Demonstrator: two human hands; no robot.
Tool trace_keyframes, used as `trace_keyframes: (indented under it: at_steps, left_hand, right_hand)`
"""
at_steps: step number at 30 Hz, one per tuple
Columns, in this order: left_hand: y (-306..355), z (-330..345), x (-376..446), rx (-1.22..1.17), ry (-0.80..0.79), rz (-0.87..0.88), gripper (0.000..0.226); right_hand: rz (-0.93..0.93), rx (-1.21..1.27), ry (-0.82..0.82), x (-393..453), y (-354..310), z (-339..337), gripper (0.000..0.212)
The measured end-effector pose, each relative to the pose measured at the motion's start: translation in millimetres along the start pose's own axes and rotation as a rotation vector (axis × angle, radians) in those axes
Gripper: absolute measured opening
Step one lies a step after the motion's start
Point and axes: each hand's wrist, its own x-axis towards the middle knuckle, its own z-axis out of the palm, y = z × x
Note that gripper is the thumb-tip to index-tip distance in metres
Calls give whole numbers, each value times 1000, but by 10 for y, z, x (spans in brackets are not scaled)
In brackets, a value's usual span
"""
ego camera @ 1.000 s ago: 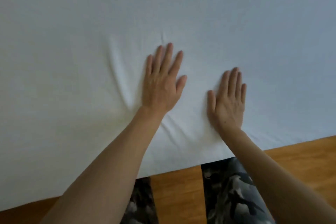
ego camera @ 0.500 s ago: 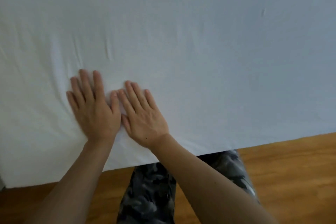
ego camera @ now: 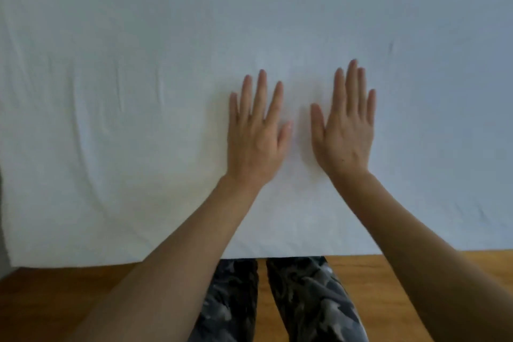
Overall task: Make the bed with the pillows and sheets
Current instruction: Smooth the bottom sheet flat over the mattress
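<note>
- The white sheet [ego camera: 138, 147] is the largest thing before you: it covers the bed from the far edge of the view down to the near side, where it drops over the edge and ends in a straight hem just above the floor.
- The sheet lies mostly smooth under and beyond your hands; to your left it carries several long shallow creases that run away from you, and one curved fold sweeps down toward the near left corner.
- The wooden floor [ego camera: 444, 272] shows as an orange-brown band below the hem, on both sides of you.
- Your legs, in camouflage-patterned trousers [ego camera: 305, 302], stand close against the near side of the bed, right beneath the hem.
- Your left hand [ego camera: 256, 139] lies palm down on the sheet, fingers straight and slightly fanned, thumb out toward the other hand; it presses flat and grasps nothing.
- Your right hand [ego camera: 347, 130] lies the same way just beside it, palm down, fingers straight and close together, reaching a little farther across the bed than the left; it too holds nothing.
- The two hands do not touch: a narrow strip of bare sheet shows between the thumbs.
- Both hands rest near the near edge of the bed, around the middle of the view, with the creased part of the sheet well off to the left of them.
</note>
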Motion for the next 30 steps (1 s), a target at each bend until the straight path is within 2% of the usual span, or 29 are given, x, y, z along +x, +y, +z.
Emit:
trace_keyframes:
  at_steps: [3, 5, 8, 10, 13, 16, 20, 23, 26, 30]
  left_hand:
    - [555, 216, 405, -45, -37, 82, 58]
    - [624, 322, 589, -26, -66, 84, 58]
    - [243, 360, 684, 22, -52, 59, 59]
    - [-153, 292, 629, 53, -37, 85, 59]
    - [-819, 78, 497, 89, -32, 90, 59]
    - [-1555, -189, 325, 125, -61, 51, 60]
    - [-2781, -662, -165, 191, -116, -67, 61]
    - [-3559, -1017, -657, 195, -193, -171, 63]
    - [-3914, -1240, -1097, 103, -289, -269, 67]
    - [-3980, -1333, -1477, -75, -357, -407, 70]
  right_hand:
    - [175, -71, 17, 369, 687, -241, 62]
    - [273, -77, -18, 525, 986, -339, 63]
    - [260, -80, -158, 592, 1043, -271, 65]
    - [226, -102, -185, 555, 837, -130, 67]
    - [158, -112, -191, 450, 83, 158, 69]
    - [3, -84, -211, 248, -972, 530, 69]
    - [-47, -21, -232, -78, -2406, 979, 69]
    - [-150, -21, -275, -237, -3231, 1207, 67]
    - [-237, -20, -314, -439, -3871, 1356, 64]
    - [-383, -51, -376, -910, -4391, 1413, 58]
